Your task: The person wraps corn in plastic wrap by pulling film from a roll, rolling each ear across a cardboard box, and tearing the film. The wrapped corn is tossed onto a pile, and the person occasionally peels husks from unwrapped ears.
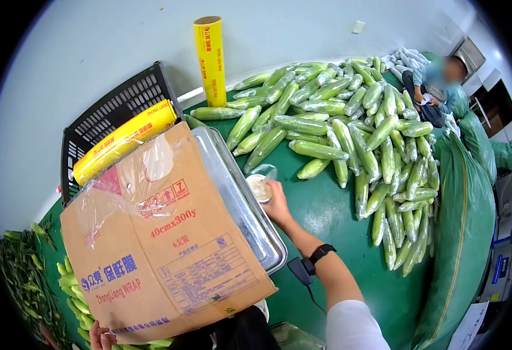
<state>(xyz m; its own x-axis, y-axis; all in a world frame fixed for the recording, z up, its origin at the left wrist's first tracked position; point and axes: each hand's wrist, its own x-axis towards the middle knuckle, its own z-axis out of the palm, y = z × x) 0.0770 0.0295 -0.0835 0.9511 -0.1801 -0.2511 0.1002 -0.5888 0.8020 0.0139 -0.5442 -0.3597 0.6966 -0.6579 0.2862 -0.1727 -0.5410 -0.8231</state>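
Observation:
My right hand point(277, 204) closes around the side of a small round white-rimmed container point(260, 188) with pale contents, beside a metal tray point(270, 248). A bit of clear plastic point(266, 171) sticks up behind the container. At the lower left, the fingers of my left hand point(100, 337) curl at the bottom edge of a flat brown cardboard piece point(168, 233), which has printed text and clear film on its upper part. The cardboard tilts over the tray and hides much of it. A dark strap with a small box point(302, 269) is on my right wrist.
Film-wrapped green corn cobs point(338, 128) lie heaped across the green table point(320, 221). A yellow wrap roll point(210, 64) stands upright; another yellow roll point(124, 142) lies by a black crate point(116, 99). Unwrapped corn point(72, 286) is lower left. A person point(437, 87) sits beyond green sacks point(460, 233).

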